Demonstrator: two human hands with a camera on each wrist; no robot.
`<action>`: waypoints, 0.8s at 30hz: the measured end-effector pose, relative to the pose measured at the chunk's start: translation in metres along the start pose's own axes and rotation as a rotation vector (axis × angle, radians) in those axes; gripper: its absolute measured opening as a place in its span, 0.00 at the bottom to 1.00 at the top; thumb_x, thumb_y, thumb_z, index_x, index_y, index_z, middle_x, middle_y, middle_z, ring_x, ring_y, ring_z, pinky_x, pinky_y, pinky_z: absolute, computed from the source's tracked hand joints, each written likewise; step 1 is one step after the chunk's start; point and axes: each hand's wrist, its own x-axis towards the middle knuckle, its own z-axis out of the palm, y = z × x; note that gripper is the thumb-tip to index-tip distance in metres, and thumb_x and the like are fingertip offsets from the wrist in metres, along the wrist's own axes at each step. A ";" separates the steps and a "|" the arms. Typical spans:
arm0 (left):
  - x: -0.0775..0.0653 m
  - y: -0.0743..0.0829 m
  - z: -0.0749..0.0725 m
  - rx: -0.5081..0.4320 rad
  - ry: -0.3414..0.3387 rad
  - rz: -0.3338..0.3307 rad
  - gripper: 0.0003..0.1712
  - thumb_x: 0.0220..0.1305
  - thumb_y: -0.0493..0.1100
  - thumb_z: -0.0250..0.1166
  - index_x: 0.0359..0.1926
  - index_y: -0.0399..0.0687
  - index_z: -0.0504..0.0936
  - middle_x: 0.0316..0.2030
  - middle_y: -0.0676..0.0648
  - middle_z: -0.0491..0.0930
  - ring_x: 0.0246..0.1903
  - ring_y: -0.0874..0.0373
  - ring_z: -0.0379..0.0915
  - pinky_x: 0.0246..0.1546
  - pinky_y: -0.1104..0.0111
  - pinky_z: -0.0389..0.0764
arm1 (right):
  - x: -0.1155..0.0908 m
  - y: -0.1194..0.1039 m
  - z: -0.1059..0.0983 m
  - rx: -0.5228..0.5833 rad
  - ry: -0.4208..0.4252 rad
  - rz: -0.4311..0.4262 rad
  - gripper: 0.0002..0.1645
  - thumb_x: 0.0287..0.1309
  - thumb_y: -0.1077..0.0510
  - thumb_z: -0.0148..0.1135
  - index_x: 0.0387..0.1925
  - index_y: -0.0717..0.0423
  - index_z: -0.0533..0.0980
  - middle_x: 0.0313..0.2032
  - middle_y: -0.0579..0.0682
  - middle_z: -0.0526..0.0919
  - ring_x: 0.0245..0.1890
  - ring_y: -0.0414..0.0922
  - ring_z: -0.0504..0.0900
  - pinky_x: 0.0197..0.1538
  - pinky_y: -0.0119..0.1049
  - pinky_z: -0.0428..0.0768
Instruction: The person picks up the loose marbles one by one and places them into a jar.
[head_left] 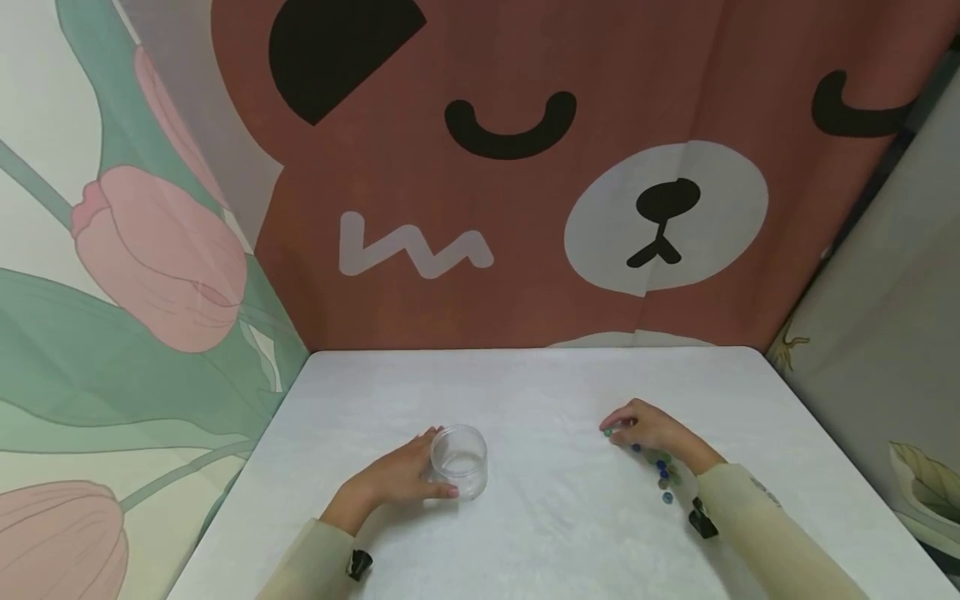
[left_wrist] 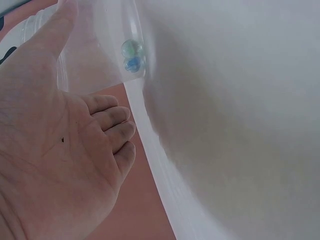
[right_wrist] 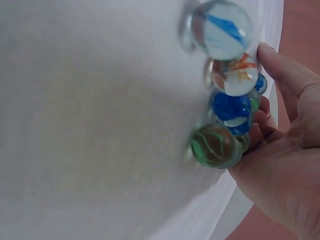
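A clear round jar (head_left: 471, 477) stands upright on the white table, its open top facing up. My left hand (head_left: 405, 473) holds it from the left side, thumb in front and fingers behind. Through its wall, the left wrist view shows a green marble (left_wrist: 129, 49) and a blue marble (left_wrist: 132, 65) at the bottom. Over on the right, my right hand (head_left: 649, 427) pinches a green marble (head_left: 608, 432) between thumb and forefinger. Under and beside that hand lies a loose row of glass marbles, among them a blue-streaked one (right_wrist: 222, 30), an orange-streaked one (right_wrist: 234, 76) and a green-swirled one (right_wrist: 214, 146).
The white tabletop (head_left: 540, 533) runs back to a brown cloth (head_left: 420, 308) with a bear face. A tulip-print curtain (head_left: 157, 258) hangs along the left edge, and a pale curtain (head_left: 877, 333) on the right. Dark wrist devices sit below both sleeves.
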 end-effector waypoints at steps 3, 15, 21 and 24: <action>0.000 0.001 0.000 -0.002 0.005 0.004 0.63 0.55 0.74 0.68 0.80 0.45 0.54 0.78 0.35 0.51 0.77 0.38 0.47 0.73 0.43 0.57 | 0.000 0.000 -0.001 -0.001 0.003 -0.006 0.10 0.62 0.59 0.70 0.45 0.50 0.88 0.46 0.53 0.73 0.42 0.48 0.66 0.43 0.40 0.69; 0.000 -0.002 0.001 -0.007 0.010 0.007 0.63 0.55 0.75 0.68 0.80 0.46 0.54 0.78 0.35 0.50 0.77 0.39 0.45 0.74 0.44 0.56 | -0.003 -0.002 -0.001 0.017 0.007 -0.057 0.10 0.64 0.60 0.67 0.46 0.51 0.87 0.43 0.52 0.75 0.39 0.48 0.67 0.39 0.39 0.71; 0.001 -0.003 0.002 -0.015 0.019 0.015 0.63 0.55 0.74 0.68 0.80 0.45 0.54 0.78 0.34 0.51 0.77 0.38 0.46 0.73 0.43 0.57 | -0.007 -0.009 0.000 0.018 0.050 -0.026 0.12 0.65 0.58 0.67 0.49 0.51 0.86 0.41 0.52 0.74 0.37 0.48 0.68 0.36 0.39 0.72; 0.000 -0.004 0.002 -0.022 0.018 0.017 0.63 0.55 0.74 0.68 0.80 0.46 0.55 0.78 0.34 0.51 0.77 0.38 0.46 0.73 0.43 0.57 | -0.008 -0.011 0.000 0.013 0.094 0.009 0.15 0.65 0.55 0.68 0.51 0.51 0.85 0.39 0.52 0.75 0.37 0.48 0.69 0.35 0.39 0.73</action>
